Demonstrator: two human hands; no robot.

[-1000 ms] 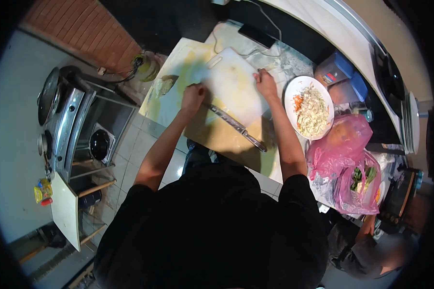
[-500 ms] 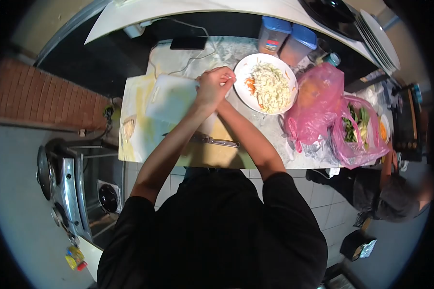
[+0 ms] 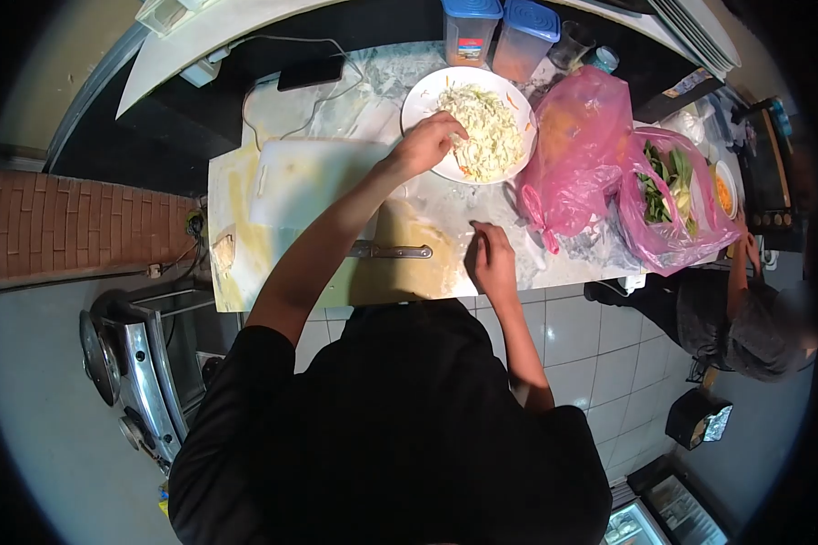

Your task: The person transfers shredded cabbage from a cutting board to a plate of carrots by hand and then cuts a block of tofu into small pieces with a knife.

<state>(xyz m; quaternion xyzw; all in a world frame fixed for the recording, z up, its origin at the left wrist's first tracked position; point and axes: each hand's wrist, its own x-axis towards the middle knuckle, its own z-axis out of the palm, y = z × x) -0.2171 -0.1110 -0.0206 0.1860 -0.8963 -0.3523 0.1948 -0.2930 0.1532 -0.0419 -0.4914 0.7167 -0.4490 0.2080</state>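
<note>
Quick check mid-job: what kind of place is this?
Probably a small kitchen: a cutting board and knife on the counter, a plate of shredded vegetables, and a gas stove to the side.

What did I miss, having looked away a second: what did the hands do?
The left hand left the cutting board and reached right to the shredded vegetables on the plate. The right hand came off the board and drew back to the table edge, holding nothing visible. The knife stayed lying untouched.
</note>
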